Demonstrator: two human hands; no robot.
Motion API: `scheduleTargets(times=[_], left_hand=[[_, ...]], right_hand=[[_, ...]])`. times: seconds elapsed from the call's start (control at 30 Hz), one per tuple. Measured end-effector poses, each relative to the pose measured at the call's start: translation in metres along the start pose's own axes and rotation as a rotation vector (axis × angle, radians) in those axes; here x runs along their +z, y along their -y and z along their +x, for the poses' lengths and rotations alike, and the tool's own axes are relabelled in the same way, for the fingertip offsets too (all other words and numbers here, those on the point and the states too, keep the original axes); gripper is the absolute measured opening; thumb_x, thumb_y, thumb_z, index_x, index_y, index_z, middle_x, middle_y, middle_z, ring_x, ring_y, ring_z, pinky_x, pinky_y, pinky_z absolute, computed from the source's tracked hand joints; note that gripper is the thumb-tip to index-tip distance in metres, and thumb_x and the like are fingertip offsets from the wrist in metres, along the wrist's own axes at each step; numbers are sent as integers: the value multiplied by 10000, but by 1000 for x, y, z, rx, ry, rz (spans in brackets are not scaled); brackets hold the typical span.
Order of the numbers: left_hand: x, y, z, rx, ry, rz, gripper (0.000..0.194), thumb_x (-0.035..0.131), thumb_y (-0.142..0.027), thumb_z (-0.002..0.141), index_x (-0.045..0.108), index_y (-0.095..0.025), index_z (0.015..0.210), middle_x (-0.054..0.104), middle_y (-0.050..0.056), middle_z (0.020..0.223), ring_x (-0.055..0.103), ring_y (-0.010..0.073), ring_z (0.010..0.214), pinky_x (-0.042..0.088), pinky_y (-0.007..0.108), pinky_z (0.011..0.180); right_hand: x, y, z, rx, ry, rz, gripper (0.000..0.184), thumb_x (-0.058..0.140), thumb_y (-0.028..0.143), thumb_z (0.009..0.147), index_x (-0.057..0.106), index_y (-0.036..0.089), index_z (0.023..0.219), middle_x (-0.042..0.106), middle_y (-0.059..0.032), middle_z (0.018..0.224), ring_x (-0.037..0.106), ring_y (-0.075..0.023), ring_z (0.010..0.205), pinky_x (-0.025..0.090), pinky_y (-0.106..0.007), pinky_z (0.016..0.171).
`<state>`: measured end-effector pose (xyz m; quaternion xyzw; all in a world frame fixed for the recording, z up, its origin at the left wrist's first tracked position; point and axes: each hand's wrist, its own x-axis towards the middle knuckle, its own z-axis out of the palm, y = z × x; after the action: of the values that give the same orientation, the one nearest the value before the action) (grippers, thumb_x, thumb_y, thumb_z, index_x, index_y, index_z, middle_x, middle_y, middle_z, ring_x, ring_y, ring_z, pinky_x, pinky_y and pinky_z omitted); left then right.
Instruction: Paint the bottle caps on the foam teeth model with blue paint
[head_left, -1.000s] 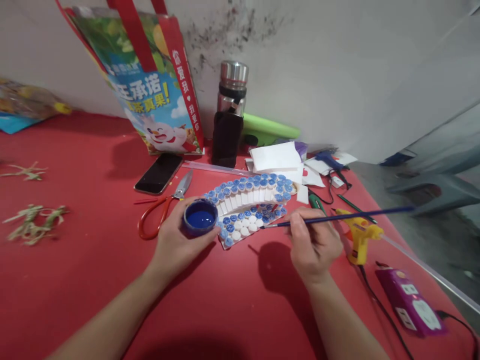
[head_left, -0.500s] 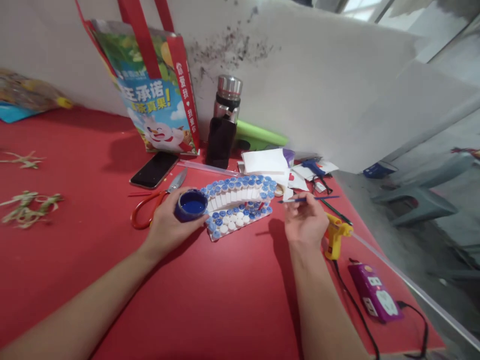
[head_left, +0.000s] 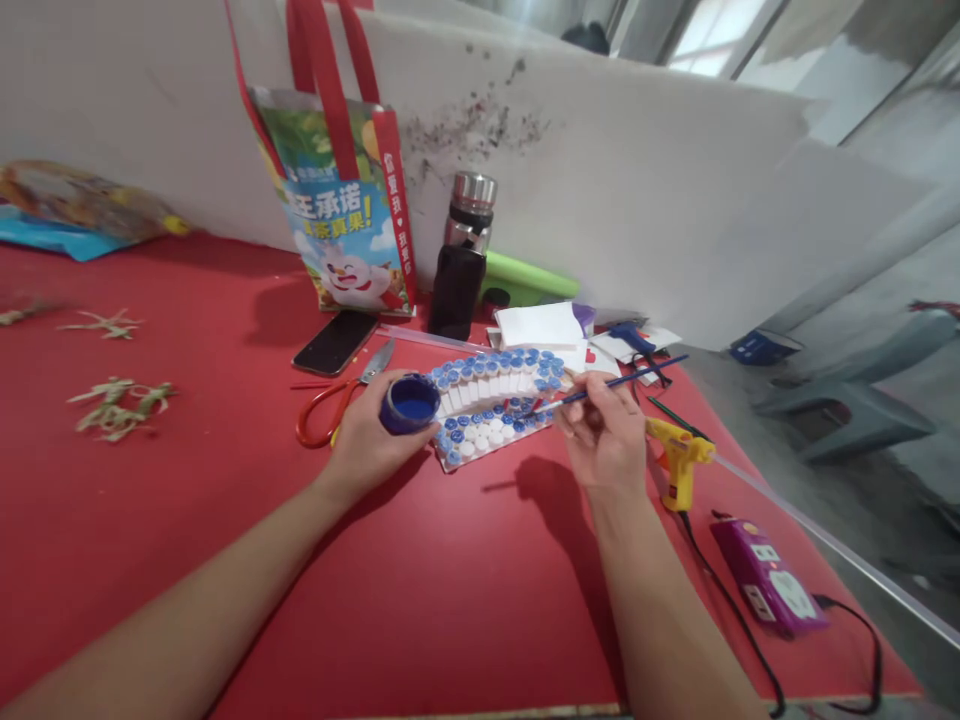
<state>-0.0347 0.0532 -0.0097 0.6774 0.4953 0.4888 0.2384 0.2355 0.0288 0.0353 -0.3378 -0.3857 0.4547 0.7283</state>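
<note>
My left hand (head_left: 369, 438) is closed around a small jar of blue paint (head_left: 410, 403), tilted so its open mouth faces me. In my right hand (head_left: 609, 430) a thin blue paintbrush (head_left: 624, 379) is pinched, its tip pointing left over the craft model. That model (head_left: 491, 388) is a small arched bridge shape on a flat base, covered with round pieces, some painted blue and some white. The jar overlaps the model's left end. Whether the brush tip touches a round piece I cannot tell.
Orange-handled scissors (head_left: 328, 411) and a phone (head_left: 335, 342) lie left of the model. Behind stand a bag (head_left: 349, 240) and a steel bottle (head_left: 459, 260). A yellow glue gun (head_left: 681, 460) and purple power strip (head_left: 766, 575) with cables lie right, near the table edge.
The brush tip has moved left and is now over the model, where before it was beside its right end. My left hand still holds the jar; the camera view has shifted a little.
</note>
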Motion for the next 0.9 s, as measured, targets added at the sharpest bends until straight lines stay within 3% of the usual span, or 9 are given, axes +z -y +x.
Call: scheduleTargets(times=[0.17,0.27,0.37,0.43,0.53,0.63,0.77,0.9], left_hand=[[3,-2,0,0,25,1,541,884,-387,748,675,-212,1215,775,75,1199,752,292,1115,610,418,985],[4,-1,-1,13,39,-12,538,874,-396,758,674,-210,1222,770,81,1211,748,296,1122,606,425,993],[5,0,-1,22,27,-9,577,882,-417,748,668,-200,1238,768,97,1217,746,310,1119,598,454,1009],[5,1,-2,13,23,-7,590,884,-426,740,667,-197,1239,771,108,1220,746,319,1118,595,470,1015],[4,-1,-2,-19,38,-7,586,881,-426,734,670,-200,1232,774,114,1226,746,328,1131,597,479,1011],[3,-3,-2,-47,37,4,606,888,-438,717,669,-199,1229,776,120,1228,742,341,1141,599,493,1007],[3,-4,-2,-57,27,17,598,893,-447,719,671,-202,1217,776,115,1217,743,332,1124,595,489,1010],[2,-3,-3,-26,41,12,560,885,-432,746,675,-207,1214,770,102,1217,741,311,1119,595,464,1001]], right_hand=[[26,-2,-16,41,1,-43,212,891,408,846,797,219,855,675,51,634,394,-30,392,461,-211,433],[43,9,-18,86,110,-9,217,881,397,863,796,226,967,707,38,738,521,-64,456,480,-220,416],[55,19,-20,32,219,-45,171,806,386,952,784,222,995,727,30,760,539,-64,434,461,-221,400],[57,19,-23,-34,226,-96,159,765,380,997,783,222,999,727,30,731,533,-64,414,439,-219,395],[43,10,-23,-150,85,-148,116,776,337,987,797,229,1023,731,32,703,570,-77,462,471,-220,457],[13,2,-10,-183,-107,-45,121,782,326,938,805,212,905,725,30,655,620,-97,553,580,-248,613],[-28,3,17,128,-247,203,132,772,280,883,737,213,774,634,59,564,650,-114,574,673,-356,809],[-42,4,25,192,-344,270,133,754,250,864,679,201,766,588,78,557,601,-97,531,688,-409,876]])
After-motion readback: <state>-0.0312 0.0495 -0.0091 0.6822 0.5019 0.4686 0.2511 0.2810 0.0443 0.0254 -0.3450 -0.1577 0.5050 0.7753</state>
